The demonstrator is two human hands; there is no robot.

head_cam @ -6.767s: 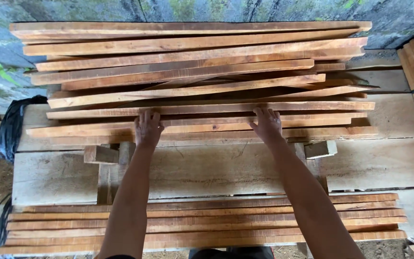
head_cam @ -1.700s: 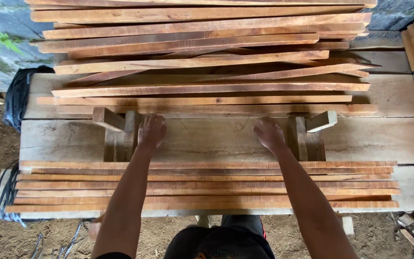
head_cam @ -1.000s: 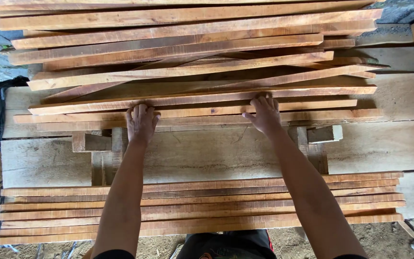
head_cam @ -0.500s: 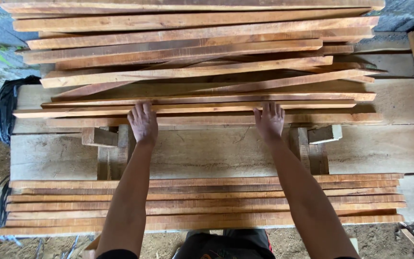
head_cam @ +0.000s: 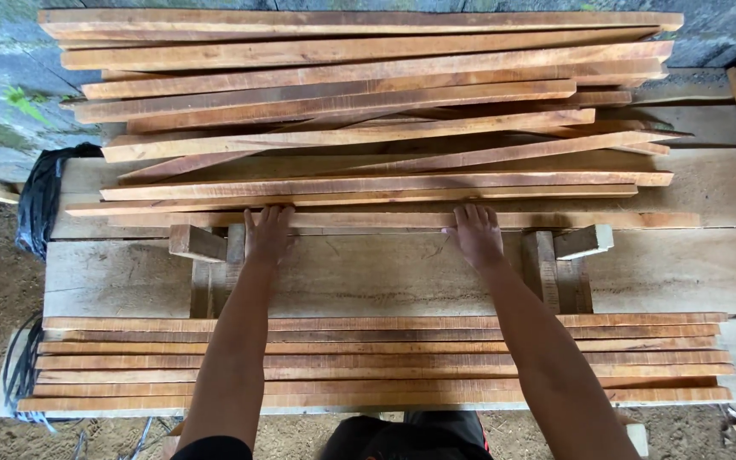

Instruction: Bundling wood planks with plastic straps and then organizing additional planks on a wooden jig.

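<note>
1. Left hand (head_cam: 267, 236) and right hand (head_cam: 479, 234) lie flat, fingers spread, on the nearest strip (head_cam: 402, 221) of the far pile (head_cam: 368, 102). Neither hand is closed around it; palms and fingertips press on its top face, thumbs near the front edge. No pinch shows.
2. The strip lies lengthwise across the bench (head_cam: 683, 273), at the front foot of the loose pile, partly over the two wooden blocks (head_cam: 206, 247). A neat row of sorted strips (head_cam: 376, 358) sits at the bench's near edge, well apart from it.
3. Judgement: the step in hand looks like drawing this one strip out of the pile. Hands sit about evenly either side of the middle, which should keep it square as it slides.
4. To do it well: pull both ends at the same pace, so that neither end swings and catches a block.
5. Keep pressure light; the strip above (head_cam: 351, 198) overlaps close behind and could drag along.
6. Thin sawn wood likely flexes and splinters; flat fingers are safer than curled ones on the edge.
7. Black bag (head_cam: 44, 200) at bench's left end is clear of the path.
</note>
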